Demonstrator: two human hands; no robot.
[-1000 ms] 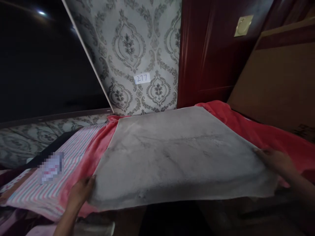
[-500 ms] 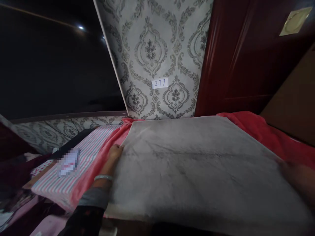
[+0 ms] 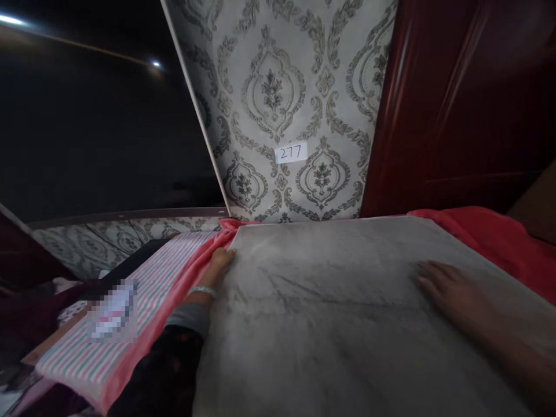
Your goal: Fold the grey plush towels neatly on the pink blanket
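Head view: the grey cloth (image 3: 330, 336) lies spread across the near middle and right, lightly creased, its far edge close to the patterned wall (image 3: 278, 75). Red cloth (image 3: 486, 229) shows along its left and right sides. The left hand (image 3: 222, 260) is at the grey cloth's left edge, near the far left corner; whether its fingers are clamped on that edge cannot be told. The right hand (image 3: 449, 289), slightly blurred, is palm down on the right part of the grey cloth, fingers extended, thumb apart from them. Striped cloth (image 3: 160, 275) lies farther left, below a dark screen (image 3: 95, 127). A white label (image 3: 291, 152) on the wall reads 277
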